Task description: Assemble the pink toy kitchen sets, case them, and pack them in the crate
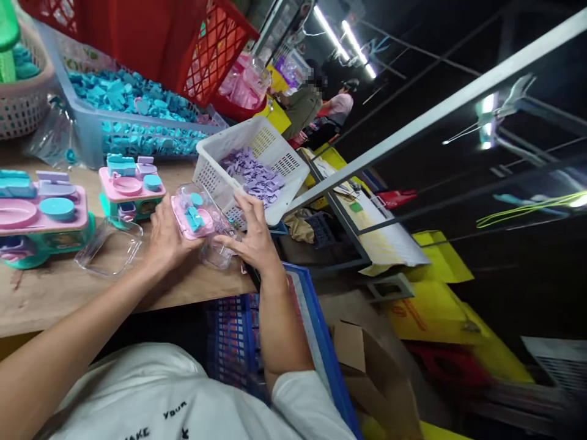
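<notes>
My left hand (pixel 166 231) is closed on the near side of a small pink toy set (pixel 182 225), which carries turquoise and pink pieces. At its right, my right hand (pixel 257 238) grips a clear plastic cover (pixel 220 223) between thumb and fingers; the cover stands tilted against the toy. Just left of my left hand, a pink and teal toy kitchen (pixel 132 188) stands on the wooden table (pixel 183 292). A second, similar toy kitchen (pixel 50 223) is farther left. In front of them lies another clear plastic cover (pixel 112 250).
A white basket (pixel 211 165) of purple pieces stands beyond my right hand. Behind the toys are a clear-blue bin (pixel 92 131) of turquoise parts and a red basket (pixel 215 46). Blue crates (pixel 302 287) stand below the table edge. Two people work in the background.
</notes>
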A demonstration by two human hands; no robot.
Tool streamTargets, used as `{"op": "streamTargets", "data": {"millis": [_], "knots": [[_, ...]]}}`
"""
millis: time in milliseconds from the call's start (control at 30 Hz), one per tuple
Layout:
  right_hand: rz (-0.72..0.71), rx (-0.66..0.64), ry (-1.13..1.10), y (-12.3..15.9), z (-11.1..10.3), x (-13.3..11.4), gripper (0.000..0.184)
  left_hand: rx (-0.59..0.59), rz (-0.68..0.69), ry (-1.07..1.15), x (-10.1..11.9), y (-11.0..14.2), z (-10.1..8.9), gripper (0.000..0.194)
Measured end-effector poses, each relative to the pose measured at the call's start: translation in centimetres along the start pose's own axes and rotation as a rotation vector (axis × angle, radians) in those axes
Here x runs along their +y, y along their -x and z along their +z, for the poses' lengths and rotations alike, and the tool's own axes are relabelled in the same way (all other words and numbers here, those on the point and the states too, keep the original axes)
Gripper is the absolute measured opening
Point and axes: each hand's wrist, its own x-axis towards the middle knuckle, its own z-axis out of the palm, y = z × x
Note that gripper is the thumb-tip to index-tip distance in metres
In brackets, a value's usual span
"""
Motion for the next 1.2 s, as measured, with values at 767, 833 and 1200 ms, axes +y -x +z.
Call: {"op": "streamTargets", "data": {"millis": [767, 833, 1200], "knots": [[0.299, 0.371, -0.638, 5.1, 7.4, 1.3, 0.024, -0.067, 0.424, -0.814, -0.9, 1.1, -11.5, 0.075], [0.410, 0.445, -0.951, 4.1, 8.2, 1.5, 0.034, -0.049, 0.405, -0.800, -1.6, 0.0, -12.3, 0.077], [0.586, 0.269, -1.462, 5.8, 5.0, 0.4, 0.044, -0.117, 0.214, -0.358, -4.3, -6.4, -14.9, 0.144]]}}
